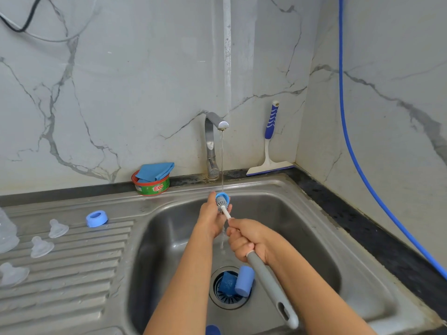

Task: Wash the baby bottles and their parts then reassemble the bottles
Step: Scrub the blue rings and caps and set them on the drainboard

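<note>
Over the steel sink [302, 213], my left hand [212, 216] grips a blue bottle collar ring [222, 197] under a thin stream from the tap [212, 141]. My right hand [246, 240] grips the grey-handled bottle brush [271, 284], whose bristle head is pushed into the ring. A blue cap [244, 281] and a blue sponge [227, 284] lie on the drain. On the drainboard [72, 281] lie another blue ring [96, 218] and three clear nipples [57, 228], [41, 247], [13, 274]. A clear bottle [7, 233] stands at the left edge.
A green and red dish-soap tub [151, 186] with a blue cloth [156, 170] on it sits behind the sink. A squeegee [271, 141] leans in the wall corner. A blue hose [358, 165] runs down the right wall. A blue object [212, 330] shows at the bottom edge.
</note>
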### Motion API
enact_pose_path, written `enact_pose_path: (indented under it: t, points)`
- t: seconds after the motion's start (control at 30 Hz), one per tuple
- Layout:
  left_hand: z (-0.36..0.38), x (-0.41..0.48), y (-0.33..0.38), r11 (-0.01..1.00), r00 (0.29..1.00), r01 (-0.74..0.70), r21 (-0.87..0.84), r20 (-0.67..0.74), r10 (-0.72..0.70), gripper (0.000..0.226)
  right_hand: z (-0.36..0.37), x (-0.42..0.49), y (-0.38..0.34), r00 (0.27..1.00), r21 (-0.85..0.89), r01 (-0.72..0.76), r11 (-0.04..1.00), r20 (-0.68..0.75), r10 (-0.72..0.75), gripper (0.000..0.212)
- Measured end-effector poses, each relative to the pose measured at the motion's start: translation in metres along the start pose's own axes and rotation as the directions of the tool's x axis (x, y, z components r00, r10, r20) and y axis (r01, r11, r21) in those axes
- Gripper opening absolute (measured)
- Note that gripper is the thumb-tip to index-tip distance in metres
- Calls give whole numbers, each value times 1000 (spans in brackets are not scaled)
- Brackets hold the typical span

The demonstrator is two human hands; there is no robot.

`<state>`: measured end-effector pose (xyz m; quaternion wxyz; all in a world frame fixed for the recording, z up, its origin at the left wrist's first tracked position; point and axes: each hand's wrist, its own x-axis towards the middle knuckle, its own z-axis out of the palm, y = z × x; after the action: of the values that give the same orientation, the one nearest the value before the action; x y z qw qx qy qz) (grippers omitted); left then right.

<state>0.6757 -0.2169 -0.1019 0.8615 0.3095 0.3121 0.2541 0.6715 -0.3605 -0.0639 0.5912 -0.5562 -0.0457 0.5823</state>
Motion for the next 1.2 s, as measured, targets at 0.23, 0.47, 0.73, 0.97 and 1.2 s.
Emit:
enact_pose_path:
  t: [0.23, 0.47, 0.73, 0.97, 1.2]
  points:
    - [8, 0, -10, 996, 995, -47, -71, -87, 41, 29, 1, -6, -2, 997, 17, -82, 997, 0, 82, 49]
    - [12, -3, -11, 996, 985, -85, -37, -153, 78, 32, 7, -8, -1, 995, -54, -82, 995, -60, 79, 48]
    - [0, -4, -7, 993, 995, -9, -113, -104, -3, 44, 6, -9, 1, 996, -14, -86, 996, -41, 85, 50]
    - [2, -3, -3, 985, 997, 79, -152, -5, -80, 34, 12, -1, 12, 967, -247, 106, 963, -199, -158, 38]
    - [-6, -3, 7, 946, 981, 194, -259, 59, -185, 39, 7, -7, 13, 921, -631, 137, 763, -202, -333, 27]
